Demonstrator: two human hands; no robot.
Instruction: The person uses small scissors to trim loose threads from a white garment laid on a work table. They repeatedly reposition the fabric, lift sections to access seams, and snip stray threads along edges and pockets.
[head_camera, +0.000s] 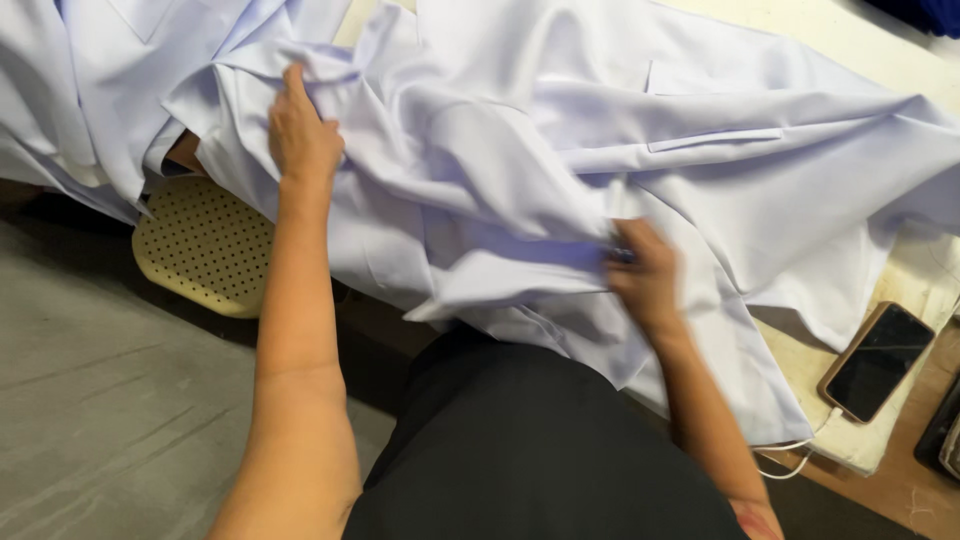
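Observation:
A large pale lavender-white garment (520, 150) lies crumpled across the work table, with a pocket flap showing at the upper right. My left hand (300, 135) rests on its folds at the upper left, fingers gripping the cloth. Lower down, near the garment's front edge, my right hand (645, 275) pinches the fabric and holds a small dark object that is blurred. Part of the garment hangs over the table edge toward my lap.
A dark smartphone (878, 360) with a white cable lies on the cream table top (930, 290) at the right. A yellow perforated stool seat (205, 245) stands at the left over grey floor (90, 400). More pale cloth (70, 90) is piled at the upper left.

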